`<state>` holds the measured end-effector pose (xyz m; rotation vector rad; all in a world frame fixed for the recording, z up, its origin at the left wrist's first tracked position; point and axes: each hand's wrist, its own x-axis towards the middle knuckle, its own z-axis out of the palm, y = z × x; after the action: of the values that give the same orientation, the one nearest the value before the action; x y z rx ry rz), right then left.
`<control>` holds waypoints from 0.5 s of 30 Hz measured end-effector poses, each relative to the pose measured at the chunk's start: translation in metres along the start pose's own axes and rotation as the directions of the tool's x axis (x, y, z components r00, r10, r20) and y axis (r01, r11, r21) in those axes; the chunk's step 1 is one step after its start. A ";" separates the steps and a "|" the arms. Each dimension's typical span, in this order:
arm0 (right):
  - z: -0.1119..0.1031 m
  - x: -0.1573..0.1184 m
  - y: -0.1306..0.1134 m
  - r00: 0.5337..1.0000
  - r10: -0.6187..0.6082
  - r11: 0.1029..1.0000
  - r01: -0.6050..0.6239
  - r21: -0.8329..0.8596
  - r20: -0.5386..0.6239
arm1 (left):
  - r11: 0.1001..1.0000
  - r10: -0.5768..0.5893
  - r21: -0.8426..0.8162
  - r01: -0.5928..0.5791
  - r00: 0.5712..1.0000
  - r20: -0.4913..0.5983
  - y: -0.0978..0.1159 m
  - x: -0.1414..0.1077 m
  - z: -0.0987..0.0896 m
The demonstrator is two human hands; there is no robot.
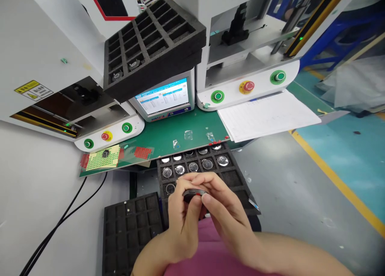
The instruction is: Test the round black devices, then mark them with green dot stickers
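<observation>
Far left, two black cables, hanging down. Next, on the green bench, a sheet of green dots with a small dark piece on top. Lower down, a dark foam tray with square pockets. Then a sheet of red stickers, flat on the bench. Higher up, another foam tray with two round dark parts in its pockets, above a lit screen.

In the middle, left hand curled tight around one side of a round black disc. Disc up off the bench, between both hands, near the purple top, with a red spot on it. Probably light and stiff, maybe smooth and a bit slippery, perhaps easy to scratch. Best to pinch gently by the rim, away from the flat faces. Right hand curled on the other side, thumb tip by the red spot.

Past the hands, a foam tray of shiny round parts. Farther right, a red stop button, then white papers.
</observation>
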<state>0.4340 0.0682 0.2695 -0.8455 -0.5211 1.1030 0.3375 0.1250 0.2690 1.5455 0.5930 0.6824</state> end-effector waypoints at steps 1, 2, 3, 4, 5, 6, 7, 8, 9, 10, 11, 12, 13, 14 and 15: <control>0.001 0.001 0.000 1.000 -0.006 1.000 0.006 -0.004 -0.012 | 0.999 0.013 0.030 -0.014 1.000 0.018 0.001 0.000 -0.001; 0.001 0.002 0.000 1.000 -0.013 1.000 0.013 -0.007 -0.023 | 0.997 0.030 0.065 -0.033 0.999 0.033 0.001 0.001 -0.002; 0.002 0.003 0.001 0.999 -0.021 1.000 0.021 -0.005 -0.033 | 0.992 0.053 0.110 -0.057 0.998 0.043 0.001 0.001 -0.003; 0.003 0.003 0.002 0.999 -0.027 1.000 0.027 0.003 -0.042 | 0.983 0.080 0.161 -0.087 0.995 0.052 0.001 0.001 -0.004; 0.004 0.004 0.003 0.998 -0.032 0.999 0.033 0.023 -0.053 | 0.969 0.111 0.214 -0.121 0.992 0.057 0.000 0.002 -0.004; 0.005 0.005 0.005 0.997 -0.035 0.998 0.038 0.051 -0.072 | 0.952 0.143 0.264 -0.155 0.988 0.065 0.000 0.002 -0.004; 0.006 0.006 0.006 0.994 -0.039 0.996 0.046 0.078 -0.099 | 0.932 0.172 0.310 -0.187 0.982 0.074 0.000 0.003 -0.003; 0.007 0.006 0.008 0.990 -0.044 0.994 0.057 0.097 -0.131 | 0.910 0.201 0.353 -0.216 0.976 0.081 0.000 0.003 -0.002; 0.009 0.006 0.009 0.985 -0.052 0.992 0.070 0.105 -0.166 | 0.889 0.224 0.390 -0.239 0.971 0.085 0.001 0.004 -0.001; 0.010 0.006 0.010 0.978 -0.059 0.991 0.081 0.104 -0.198 | 0.869 0.239 0.423 -0.255 0.967 0.092 0.003 0.005 0.000; 0.011 0.006 0.011 0.972 -0.064 0.991 0.088 0.098 -0.226 | 0.852 0.248 0.452 -0.265 0.964 0.098 0.004 0.006 0.001; 0.012 0.005 0.011 0.967 -0.064 0.992 0.089 0.092 -0.247 | 0.836 0.253 0.476 -0.272 0.962 0.105 0.006 0.007 0.003; 0.013 0.005 0.011 0.962 -0.061 0.992 0.087 0.090 -0.264 | 0.822 0.260 0.496 -0.279 0.959 0.110 0.008 0.008 0.004; 0.014 0.004 0.011 0.959 -0.057 0.992 0.085 0.092 -0.279 | 0.809 0.267 0.512 -0.289 0.956 0.118 0.009 0.008 0.005; 0.015 0.003 0.010 0.955 -0.052 0.992 0.083 0.094 -0.291 | 0.793 0.278 0.530 -0.300 0.953 0.124 0.010 0.009 0.005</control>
<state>0.4185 0.0781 0.2697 -0.8717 -0.2438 0.9160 0.3471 0.1268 0.2799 2.2159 0.5504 0.7487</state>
